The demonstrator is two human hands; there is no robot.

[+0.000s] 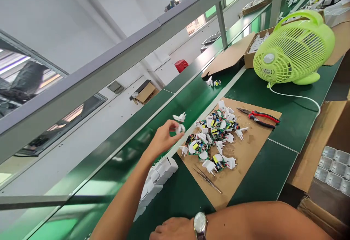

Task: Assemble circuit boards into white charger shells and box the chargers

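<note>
My left hand (163,136) reaches over the green bench, thumb and fingers closed around a white plug piece (179,127). A pronged white plug part (179,117) shows just above the fingertips; whether the two are joined I cannot tell. To the right, a pile of green circuit boards with white plugs (217,130) lies on a cardboard sheet (251,152). My right hand (172,229), below a wristwatch, rests low at the bottom edge, its fingers mostly out of view. Beneath my left forearm stand rows of white plastic housings (155,180).
Tweezers (207,180) and red-and-black pliers (258,117) lie on the cardboard. A lime-green fan (295,50) stands behind, its white cable trailing right. An open carton (322,145) holds clear trays at the right. A metal rail (131,46) crosses above the bench.
</note>
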